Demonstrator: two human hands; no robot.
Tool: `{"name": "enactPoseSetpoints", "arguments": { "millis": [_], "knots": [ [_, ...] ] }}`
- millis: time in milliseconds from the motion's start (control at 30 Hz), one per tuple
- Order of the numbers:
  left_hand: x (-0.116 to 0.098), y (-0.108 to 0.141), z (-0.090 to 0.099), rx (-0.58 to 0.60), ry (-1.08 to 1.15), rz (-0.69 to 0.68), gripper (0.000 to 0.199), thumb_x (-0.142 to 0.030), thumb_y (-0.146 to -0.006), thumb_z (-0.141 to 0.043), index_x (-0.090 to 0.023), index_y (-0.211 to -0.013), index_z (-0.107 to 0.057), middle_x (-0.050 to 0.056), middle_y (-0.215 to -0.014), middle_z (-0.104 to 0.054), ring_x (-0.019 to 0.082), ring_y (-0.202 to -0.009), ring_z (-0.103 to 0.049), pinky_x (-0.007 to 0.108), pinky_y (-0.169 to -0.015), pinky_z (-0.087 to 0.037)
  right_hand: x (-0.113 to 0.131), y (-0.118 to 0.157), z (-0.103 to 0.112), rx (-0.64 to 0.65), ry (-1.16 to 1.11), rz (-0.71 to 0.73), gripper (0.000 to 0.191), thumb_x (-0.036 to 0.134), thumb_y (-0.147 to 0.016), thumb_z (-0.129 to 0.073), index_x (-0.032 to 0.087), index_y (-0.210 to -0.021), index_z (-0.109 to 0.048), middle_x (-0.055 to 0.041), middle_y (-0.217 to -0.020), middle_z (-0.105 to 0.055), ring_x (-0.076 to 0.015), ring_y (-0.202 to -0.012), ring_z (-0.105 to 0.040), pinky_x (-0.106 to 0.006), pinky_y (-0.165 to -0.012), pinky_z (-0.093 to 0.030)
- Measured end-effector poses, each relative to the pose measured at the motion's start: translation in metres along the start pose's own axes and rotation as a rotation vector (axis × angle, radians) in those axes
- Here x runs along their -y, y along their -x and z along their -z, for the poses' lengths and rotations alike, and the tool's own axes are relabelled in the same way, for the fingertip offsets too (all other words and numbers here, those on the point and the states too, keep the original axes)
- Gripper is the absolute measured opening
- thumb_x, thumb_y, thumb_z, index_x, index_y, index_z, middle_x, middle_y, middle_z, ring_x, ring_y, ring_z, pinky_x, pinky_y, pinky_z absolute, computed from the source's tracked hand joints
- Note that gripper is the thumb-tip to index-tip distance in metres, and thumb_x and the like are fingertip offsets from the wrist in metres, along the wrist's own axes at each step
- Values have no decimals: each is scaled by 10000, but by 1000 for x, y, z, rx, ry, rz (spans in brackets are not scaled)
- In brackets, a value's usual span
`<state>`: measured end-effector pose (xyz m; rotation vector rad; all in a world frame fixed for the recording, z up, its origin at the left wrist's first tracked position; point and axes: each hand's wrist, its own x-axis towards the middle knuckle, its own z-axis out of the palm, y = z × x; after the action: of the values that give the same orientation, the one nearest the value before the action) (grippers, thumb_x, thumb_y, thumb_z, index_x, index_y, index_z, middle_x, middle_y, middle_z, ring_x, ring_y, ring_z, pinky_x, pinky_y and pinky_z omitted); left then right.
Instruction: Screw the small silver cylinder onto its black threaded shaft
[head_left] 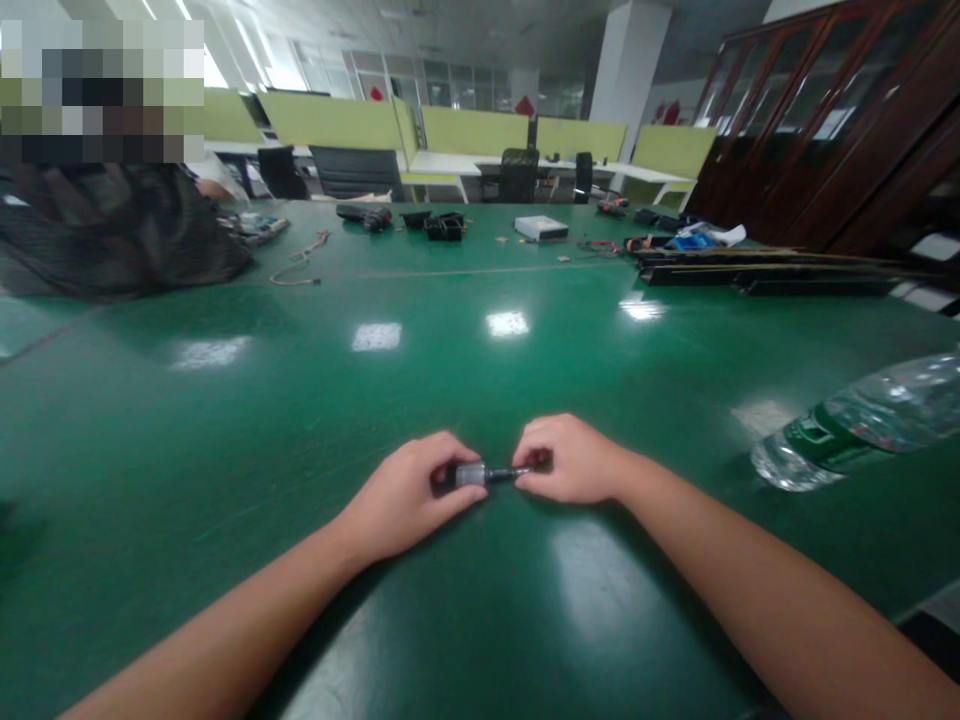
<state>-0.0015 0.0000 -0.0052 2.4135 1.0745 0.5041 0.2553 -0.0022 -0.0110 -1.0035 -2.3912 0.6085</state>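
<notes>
A small cylindrical tool (471, 474) with a grey, clear-looking body and a thin dark shaft lies level between my hands, low over the green table (450, 380). My left hand (420, 490) is closed round its thick body, with thumb and fingertips on either side. At the thin right end, my right hand (562, 462) pinches the shaft's tip between thumb and fingers. Whether the tip holds a separate small part is too small to tell.
A clear plastic bottle (840, 435) with a green label lies at the right. A dark mesh bag (120, 235) stands at the far left. Along the far edge are a cable (300, 262), black parts (445, 227), a white box (541, 228) and long black strips (750, 272).
</notes>
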Motion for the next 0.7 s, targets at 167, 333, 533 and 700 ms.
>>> {"name": "enactPoseSetpoints", "arguments": {
  "millis": [167,333,533,700],
  "knots": [
    [-1,0,1,-2,5,15,246,-425,-877,-675,-210,-993,-697,17,-837,-663,166,-709,-583,267,-641,-435,-8,3,10,25,8,-64,78,193,-758,-738,162,-828,-751,-24,-792,-694,-127,-713,-615,-239,-679,-457],
    [-3,-1,2,-5,7,24,223,-404,-872,-674,-210,-978,-701,17,-829,-663,167,-709,-585,264,-638,-444,-16,7,18,33,-15,-106,80,161,-737,-722,159,-813,-747,-14,-770,-690,-116,-672,-609,-225,-631,-453],
    [-4,-1,2,-13,14,17,227,-408,-868,-674,-205,-966,-704,18,-815,-667,166,-699,-589,258,-621,-440,-11,7,16,53,-5,-91,80,174,-746,-724,160,-818,-754,-14,-764,-688,-114,-668,-604,-226,-635,-451],
    [-3,-1,1,-9,4,21,216,-398,-870,-675,-209,-972,-701,14,-815,-657,165,-702,-581,262,-628,-428,-1,-1,2,21,-12,-56,115,220,-792,-737,161,-884,-769,-26,-785,-685,-131,-714,-611,-245,-680,-455]
  ]
}}
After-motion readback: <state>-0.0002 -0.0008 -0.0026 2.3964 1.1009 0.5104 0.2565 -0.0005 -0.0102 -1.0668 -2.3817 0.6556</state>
